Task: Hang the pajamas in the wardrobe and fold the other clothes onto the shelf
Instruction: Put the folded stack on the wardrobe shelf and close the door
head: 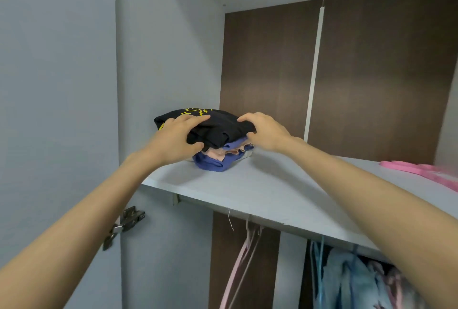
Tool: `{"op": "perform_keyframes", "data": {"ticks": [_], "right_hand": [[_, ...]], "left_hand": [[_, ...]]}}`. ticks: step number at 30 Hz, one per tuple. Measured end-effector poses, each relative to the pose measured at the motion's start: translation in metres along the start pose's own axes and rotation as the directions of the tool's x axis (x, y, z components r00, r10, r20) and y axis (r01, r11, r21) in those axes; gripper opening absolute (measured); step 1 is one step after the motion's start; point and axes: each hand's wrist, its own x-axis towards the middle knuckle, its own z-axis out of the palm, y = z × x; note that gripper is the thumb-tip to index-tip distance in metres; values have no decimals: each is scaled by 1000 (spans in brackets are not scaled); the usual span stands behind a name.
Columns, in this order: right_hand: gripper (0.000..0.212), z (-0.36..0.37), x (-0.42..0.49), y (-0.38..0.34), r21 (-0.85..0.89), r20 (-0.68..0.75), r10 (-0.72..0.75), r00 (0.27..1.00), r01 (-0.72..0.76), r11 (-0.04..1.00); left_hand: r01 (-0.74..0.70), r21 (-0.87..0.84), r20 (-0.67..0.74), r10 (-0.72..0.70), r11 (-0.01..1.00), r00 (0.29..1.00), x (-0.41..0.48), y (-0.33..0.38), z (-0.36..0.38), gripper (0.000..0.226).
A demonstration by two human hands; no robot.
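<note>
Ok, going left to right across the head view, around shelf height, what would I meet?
Door hinge → left hand → folded black top, gripped by both hands → right hand → white vertical strip → pink hangers.

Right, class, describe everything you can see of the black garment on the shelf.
The black garment is folded soft cloth with yellow print on top. It lies atop a pile of pink and blue folded clothes on the grey shelf, near the left wall. The left hand grips its left end, the right hand its right end.
</note>
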Motion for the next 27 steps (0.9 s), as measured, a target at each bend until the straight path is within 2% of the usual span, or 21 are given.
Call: {"op": "perform_keyframes", "data": {"ticks": [3, 7, 13, 19, 27], "right_hand": [[48, -10, -27, -24, 55, -56, 35, 998, -32, 998], [43, -21, -73, -61, 147, -143, 93, 985, -71, 986], [40, -44, -151, -121, 188, -255, 170, 952, -124, 974], [41, -68, -227, -180, 266, -242, 248, 938, -182, 947], [40, -57, -313, -242, 392, -176, 297, 938, -210, 896]], "left_hand": [[-62, -109, -67, 55, 992, 996, -18, 6, -15, 60], [-94, -357, -119, 55, 929, 991, -47, 17, -33, 51], [-100, -526, -169, 11, 845, 985, -97, 33, -64, 45], [-63, -677, -148, -52, 733, 988, -149, 46, -103, 39], [-31, -694, -152, -105, 719, 983, -244, 58, -141, 38]]}}
